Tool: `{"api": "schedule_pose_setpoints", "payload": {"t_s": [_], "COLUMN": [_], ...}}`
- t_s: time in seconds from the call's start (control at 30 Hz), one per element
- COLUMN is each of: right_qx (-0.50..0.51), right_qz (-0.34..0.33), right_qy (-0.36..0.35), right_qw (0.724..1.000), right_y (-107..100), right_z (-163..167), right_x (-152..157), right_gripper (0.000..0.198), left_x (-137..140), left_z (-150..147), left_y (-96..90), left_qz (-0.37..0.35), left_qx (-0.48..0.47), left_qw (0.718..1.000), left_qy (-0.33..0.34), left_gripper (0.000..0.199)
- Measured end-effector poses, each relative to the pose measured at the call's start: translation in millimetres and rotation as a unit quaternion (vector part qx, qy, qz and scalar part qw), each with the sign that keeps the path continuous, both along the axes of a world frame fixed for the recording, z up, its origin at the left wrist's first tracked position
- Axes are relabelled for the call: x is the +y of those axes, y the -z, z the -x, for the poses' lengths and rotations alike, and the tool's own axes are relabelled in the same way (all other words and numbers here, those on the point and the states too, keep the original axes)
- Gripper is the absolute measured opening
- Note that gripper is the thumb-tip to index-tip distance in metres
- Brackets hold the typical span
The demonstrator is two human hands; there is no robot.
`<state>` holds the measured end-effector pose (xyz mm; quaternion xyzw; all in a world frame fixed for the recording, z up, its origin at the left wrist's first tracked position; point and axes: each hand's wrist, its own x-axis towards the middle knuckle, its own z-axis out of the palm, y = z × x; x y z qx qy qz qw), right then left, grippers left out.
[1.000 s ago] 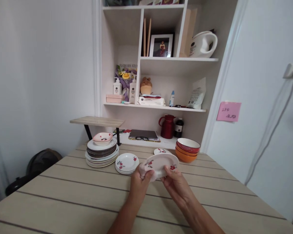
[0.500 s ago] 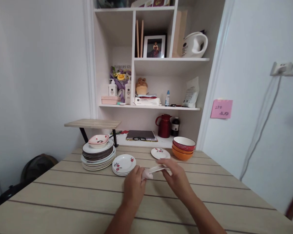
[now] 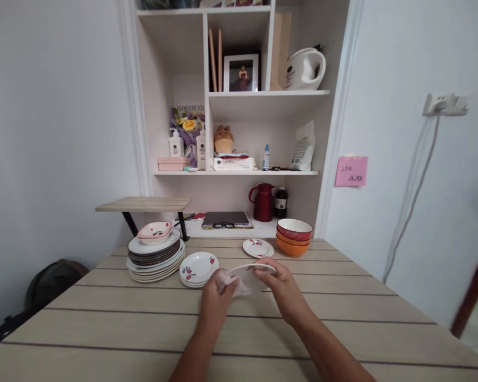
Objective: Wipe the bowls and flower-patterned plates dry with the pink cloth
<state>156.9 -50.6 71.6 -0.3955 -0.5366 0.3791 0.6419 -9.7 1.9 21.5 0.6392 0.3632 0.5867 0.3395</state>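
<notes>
Above the table, my right hand [image 3: 283, 289] grips the right edge of a small white plate [image 3: 257, 281], thumb on the upper face and fingers around the rim. The plate is tipped, so its pale underside faces me. My left hand [image 3: 215, 298] is closed on a whitish cloth [image 3: 242, 288], pressed around the plate's left edge. Just left of that hand sits a short stack of small floral plates [image 3: 199, 267]. Behind my right hand, a single floral plate [image 3: 258, 248] lies flat on the table.
At the left, a tall stack of plates [image 3: 155, 265] carries square bowls [image 3: 154, 232] beside a small raised shelf [image 3: 143, 204]. Nested red and orange bowls [image 3: 293, 240] stand at the back right. Behind are a closed laptop [image 3: 225, 218] and a red jug [image 3: 263, 203].
The held plate has tilted from nearly edge-on to showing its underside. My left hand has shifted slightly with the cloth along the plate's edge. The whole view has swung a little rightward.
</notes>
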Motion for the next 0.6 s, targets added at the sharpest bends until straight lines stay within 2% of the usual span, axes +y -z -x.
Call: {"api": "schedule_pose_setpoints", "payload": {"t_s": [0.07,0.17,0.27,0.33,0.43,0.53,0.6], "right_qx": [0.102,0.233,0.301,0.306,0.213,0.031,-0.084], "right_qz": [0.018,0.051,0.057,0.054,0.062,0.022,-0.036], "right_qy": [-0.024,-0.064,-0.083,-0.093,-0.093,-0.01,0.061], "right_qw": [0.994,0.969,0.948,0.946,0.971,0.999,0.994], "right_y": [3.9,11.1,16.9,18.6,17.6,14.6,13.2], "right_z": [6.5,15.3,20.4,20.4,14.2,2.5,-5.4], "right_x": [1.7,5.5,8.1,9.0,10.7,13.5,14.7], "right_gripper": [0.025,0.033,0.032,0.033,0.04,0.05,0.057], "left_x": [-1.6,-6.5,-10.4,-11.2,-10.1,-8.1,-7.9], "left_z": [-2.0,-4.8,-6.7,-7.3,-6.7,-4.2,-2.1], "left_y": [-1.6,-5.8,-8.6,-8.3,-5.8,-3.5,-3.0], "left_qz": [0.024,0.044,0.062,0.062,0.036,-0.036,-0.091], "left_qx": [-0.03,-0.064,-0.094,-0.089,-0.048,0.046,0.147], "left_qw": [0.999,0.997,0.994,0.994,0.998,0.996,0.979], "left_qy": [0.0,-0.006,0.0,0.008,-0.002,-0.069,-0.105], "left_gripper": [0.04,0.046,0.051,0.051,0.045,0.03,0.016]}}
